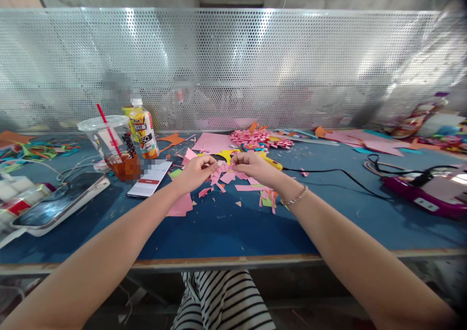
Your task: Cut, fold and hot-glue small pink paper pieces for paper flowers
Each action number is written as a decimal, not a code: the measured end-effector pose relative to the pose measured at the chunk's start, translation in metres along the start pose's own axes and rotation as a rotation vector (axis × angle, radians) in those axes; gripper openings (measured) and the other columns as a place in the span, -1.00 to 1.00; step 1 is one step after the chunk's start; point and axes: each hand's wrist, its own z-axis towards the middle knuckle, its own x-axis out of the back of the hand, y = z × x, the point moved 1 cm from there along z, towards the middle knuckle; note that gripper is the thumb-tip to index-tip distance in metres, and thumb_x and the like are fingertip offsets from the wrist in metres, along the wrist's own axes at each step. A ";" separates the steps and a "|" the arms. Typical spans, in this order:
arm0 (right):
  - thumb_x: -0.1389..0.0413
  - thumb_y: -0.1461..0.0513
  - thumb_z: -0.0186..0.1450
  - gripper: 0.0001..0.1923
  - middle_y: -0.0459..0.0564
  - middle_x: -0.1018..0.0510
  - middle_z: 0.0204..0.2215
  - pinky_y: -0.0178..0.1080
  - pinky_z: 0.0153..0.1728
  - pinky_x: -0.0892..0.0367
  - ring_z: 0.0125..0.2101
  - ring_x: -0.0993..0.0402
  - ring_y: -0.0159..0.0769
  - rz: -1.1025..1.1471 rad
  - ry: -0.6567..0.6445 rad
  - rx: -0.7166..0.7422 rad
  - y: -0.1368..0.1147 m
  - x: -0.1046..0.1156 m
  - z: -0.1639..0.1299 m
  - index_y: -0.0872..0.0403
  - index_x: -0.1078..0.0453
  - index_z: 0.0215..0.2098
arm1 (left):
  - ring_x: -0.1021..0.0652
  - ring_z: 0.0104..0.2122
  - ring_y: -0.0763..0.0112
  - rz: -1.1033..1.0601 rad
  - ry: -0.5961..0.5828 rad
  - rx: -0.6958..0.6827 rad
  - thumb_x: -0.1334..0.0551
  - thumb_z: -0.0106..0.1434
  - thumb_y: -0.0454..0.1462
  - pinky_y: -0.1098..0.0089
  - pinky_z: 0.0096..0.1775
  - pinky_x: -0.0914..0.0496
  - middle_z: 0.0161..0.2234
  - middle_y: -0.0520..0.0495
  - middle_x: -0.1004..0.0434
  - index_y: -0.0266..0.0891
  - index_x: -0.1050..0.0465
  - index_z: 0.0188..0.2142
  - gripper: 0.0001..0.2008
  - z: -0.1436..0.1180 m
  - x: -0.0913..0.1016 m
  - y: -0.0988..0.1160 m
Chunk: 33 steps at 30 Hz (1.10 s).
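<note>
Over a scatter of cut pink paper, my left hand (pixel 200 170) and my right hand (pixel 253 165) face each other with fingertips pinched. Between them is a small strip of pink paper (pixel 223 167), which both seem to grip; the fingers partly cover it. Pink scraps (pixel 228 177) lie just below the fingertips. A yellow tool with a black cord (pixel 273 162), probably a hot glue gun, rests behind my right hand. Farther back sits a pile of folded pink paper pieces (pixel 250 136), with a pink sheet (pixel 211 142) to its left.
At left stand a plastic cup with a red straw (pixel 122 165) and a drink bottle (pixel 146 130). One phone (pixel 151 178) lies near my left wrist, another (pixel 62 206) farther left. A purple power strip (pixel 419 199) is at right. A perforated metal screen (pixel 233 62) closes the table's back.
</note>
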 end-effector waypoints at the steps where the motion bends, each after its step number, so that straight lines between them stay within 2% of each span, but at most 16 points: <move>1: -0.05 0.22 0.07 -0.89 -0.22 -0.20 -0.66 -0.36 -0.61 0.00 -0.64 -0.08 -0.54 0.007 0.005 -0.001 0.001 0.000 0.000 0.11 -0.22 -0.53 | -0.33 -0.64 0.58 0.004 -0.002 -0.004 -0.12 0.15 -0.22 0.48 -0.54 -0.24 -0.59 0.06 -0.27 -0.26 -0.28 -0.47 -0.85 0.000 0.000 0.000; 22: -0.07 0.21 0.05 -0.85 -0.20 -0.18 -0.65 -0.36 -0.60 0.03 -0.62 -0.04 -0.52 0.007 0.040 0.017 -0.001 0.000 0.001 0.10 -0.20 -0.56 | -0.31 -0.64 0.57 0.050 0.003 -0.027 -0.11 0.16 -0.18 0.48 -0.54 -0.24 -0.59 0.06 -0.28 -0.25 -0.28 -0.47 -0.83 -0.001 0.000 0.000; 33: -0.09 0.16 0.05 -0.82 -0.19 -0.22 -0.63 -0.37 -0.60 -0.02 -0.62 -0.09 -0.53 0.025 0.024 0.004 0.000 0.001 0.000 0.10 -0.23 -0.53 | -0.32 -0.64 0.57 0.030 0.019 -0.020 -0.11 0.15 -0.19 0.48 -0.54 -0.23 -0.60 0.07 -0.28 -0.25 -0.28 -0.46 -0.83 0.001 0.001 -0.004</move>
